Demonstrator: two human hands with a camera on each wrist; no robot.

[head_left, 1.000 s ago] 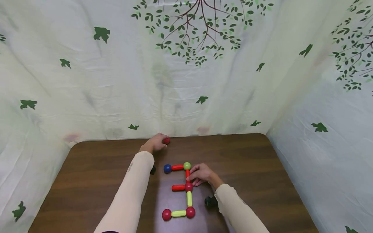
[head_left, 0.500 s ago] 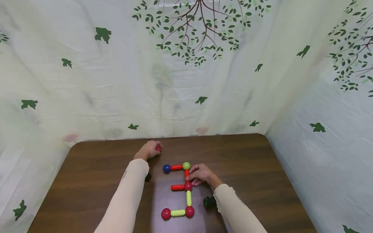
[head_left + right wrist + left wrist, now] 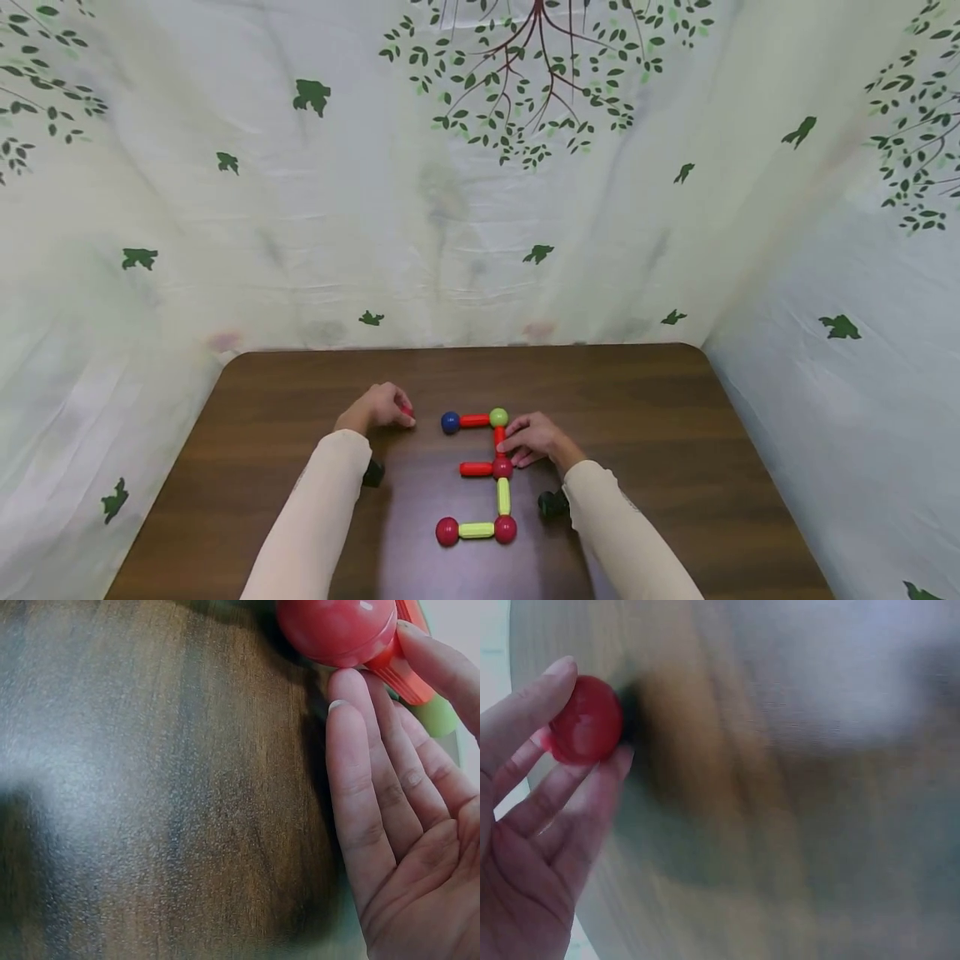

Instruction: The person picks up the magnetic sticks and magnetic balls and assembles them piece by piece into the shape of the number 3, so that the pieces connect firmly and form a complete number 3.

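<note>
My left hand [image 3: 377,407] pinches a red ball [image 3: 586,720] between thumb and fingertips, left of a shape made of balls and sticks. In the head view the fingers hide most of that ball. On the shape's right side, my right hand [image 3: 542,437] pinches an upright red stick [image 3: 499,437], its fingertips near the middle red ball [image 3: 337,626]. That stick runs up to a green ball [image 3: 498,417], joined by another red stick [image 3: 474,422] to a blue ball [image 3: 450,422]. A third red stick [image 3: 476,470] points left from the middle ball, its left end bare.
Below the middle ball, a yellow-green stick [image 3: 503,497] leads to a red corner ball [image 3: 506,529]. A second yellow-green stick [image 3: 476,530] joins it to another red ball [image 3: 447,532]. The wooden table [image 3: 637,392] meets a printed cloth backdrop [image 3: 450,250] behind.
My left hand has come from the table's far edge toward me and a little left, carrying the red ball. The right hand keeps its place at the shape. The head view has shifted slightly.
</note>
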